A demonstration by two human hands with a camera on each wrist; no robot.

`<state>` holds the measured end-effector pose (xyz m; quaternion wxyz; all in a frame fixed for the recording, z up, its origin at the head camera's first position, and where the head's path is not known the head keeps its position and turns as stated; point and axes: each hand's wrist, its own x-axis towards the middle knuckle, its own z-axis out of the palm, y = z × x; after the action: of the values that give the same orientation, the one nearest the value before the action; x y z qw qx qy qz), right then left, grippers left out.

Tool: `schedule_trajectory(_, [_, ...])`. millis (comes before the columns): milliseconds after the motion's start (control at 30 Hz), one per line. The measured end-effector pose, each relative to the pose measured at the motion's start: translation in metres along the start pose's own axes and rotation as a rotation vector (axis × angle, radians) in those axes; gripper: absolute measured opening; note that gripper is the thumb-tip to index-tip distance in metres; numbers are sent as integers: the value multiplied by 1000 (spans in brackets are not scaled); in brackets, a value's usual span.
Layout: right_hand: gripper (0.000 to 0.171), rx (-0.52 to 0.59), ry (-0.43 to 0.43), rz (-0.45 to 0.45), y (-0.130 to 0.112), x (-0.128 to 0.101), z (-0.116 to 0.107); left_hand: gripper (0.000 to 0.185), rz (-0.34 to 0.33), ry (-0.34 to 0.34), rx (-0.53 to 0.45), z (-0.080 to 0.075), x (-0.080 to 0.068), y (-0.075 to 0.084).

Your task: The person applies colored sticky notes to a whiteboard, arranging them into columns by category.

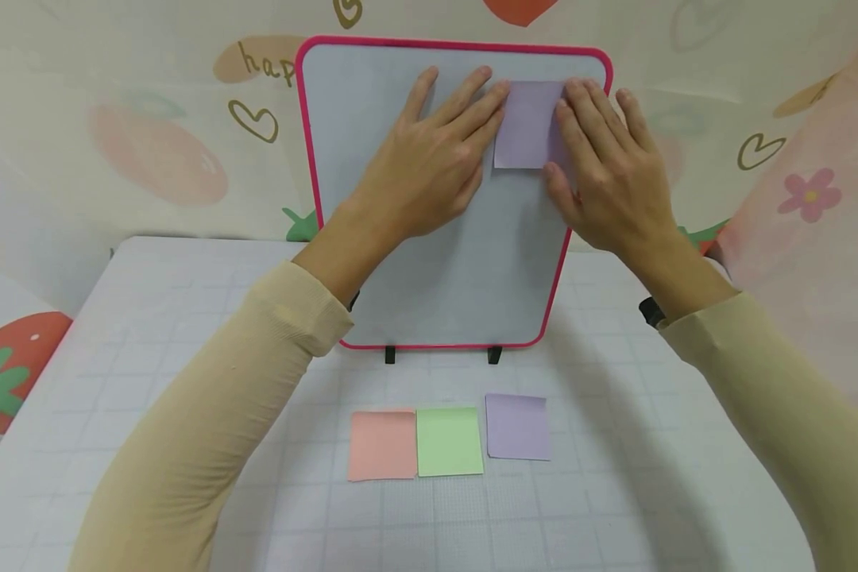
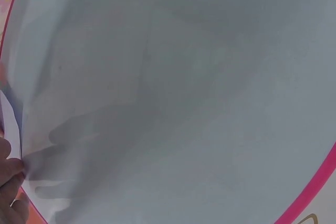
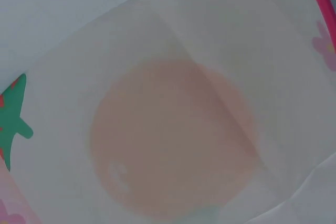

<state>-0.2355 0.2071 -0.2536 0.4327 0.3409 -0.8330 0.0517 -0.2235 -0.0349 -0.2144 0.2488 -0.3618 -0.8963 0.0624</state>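
Note:
A whiteboard (image 1: 457, 262) with a pink frame stands upright on two black feet at the back of the table. A purple sticky note (image 1: 525, 127) lies flat on its upper right area. My left hand (image 1: 429, 159) rests flat on the board, its straight fingertips touching the note's left edge. My right hand (image 1: 604, 171) lies flat too, fingers pressing over the note's right edge. The left wrist view shows only the board's bare face (image 2: 173, 93), its pink frame (image 2: 310, 192) and a hand's shadow. In the right wrist view the hand is not visible.
Three sticky-note pads lie in a row on the gridded table in front of the board: pink (image 1: 382, 445), green (image 1: 449, 441) and purple (image 1: 518, 427). A printed cloth backdrop (image 1: 150, 151) with fruit and hearts hangs behind; its peach print (image 3: 168, 140) fills the right wrist view.

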Motion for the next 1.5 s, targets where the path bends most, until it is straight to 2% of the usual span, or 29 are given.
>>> schedule_trajectory(133, [60,0,-16,5,-1,-1,-1,54,1,1,2,0,0,0])
schedule_trajectory(500, [57,-25,-60,-83,-12,14,4,55,11,19,24,1,2,1])
schedule_trajectory(867, [54,-30,3,-28,-3,9,0,53,18,34,16,3,6,3])
schedule_trajectory(1233, [56,-22,-54,-58,-4,9,2,55,-1,-14,15,4,18,10])
schedule_trajectory(1367, [56,-63,-81,-68,1,4,0,55,-2,-20,17,6,16,10])
schedule_trajectory(1500, [54,-47,-56,-52,4,-1,-1,54,2,-18,21,6,11,6])
